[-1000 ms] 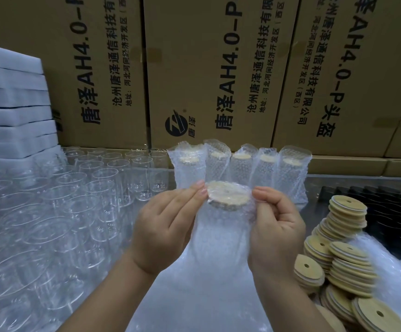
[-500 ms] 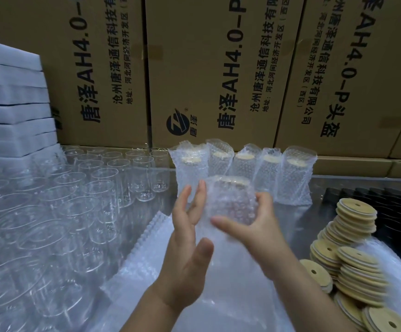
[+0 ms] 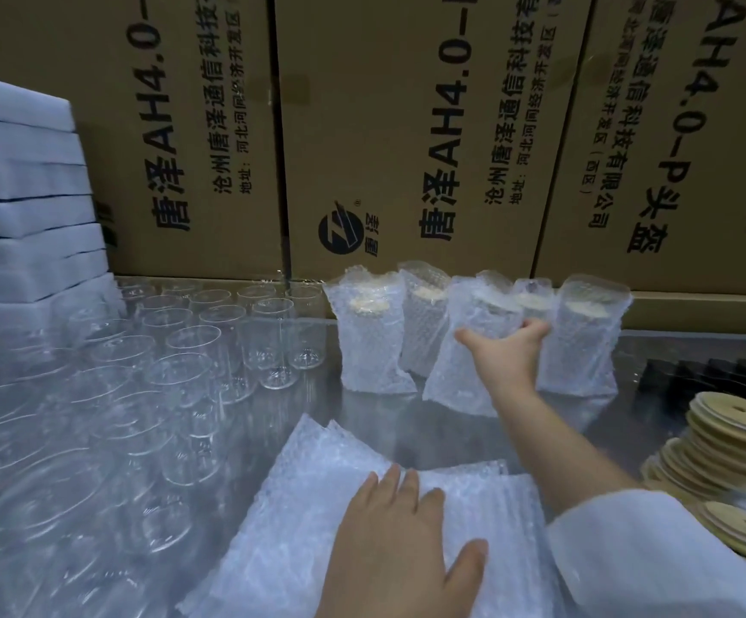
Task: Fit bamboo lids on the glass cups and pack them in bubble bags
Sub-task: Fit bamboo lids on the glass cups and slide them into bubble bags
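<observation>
We are holding a wrapped cup in our right hand, fingers curling round it, in the row of packed cups by the boxes. Each bag is holding a glass with a lid. Our left hand is lying flat, fingers straight, on the bubble bags. Bare table is showing between. Empty glass cups are crowding the left, and loose lids the right.

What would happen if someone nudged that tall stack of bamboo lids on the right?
The stack of bamboo lids would probably slide apart, since its discs sit offset and leaning rather than squared up. Being thin and round, loose ones might skid or roll on the shiny table. Each looks stiff and light, so breakage seems unlikely.
</observation>
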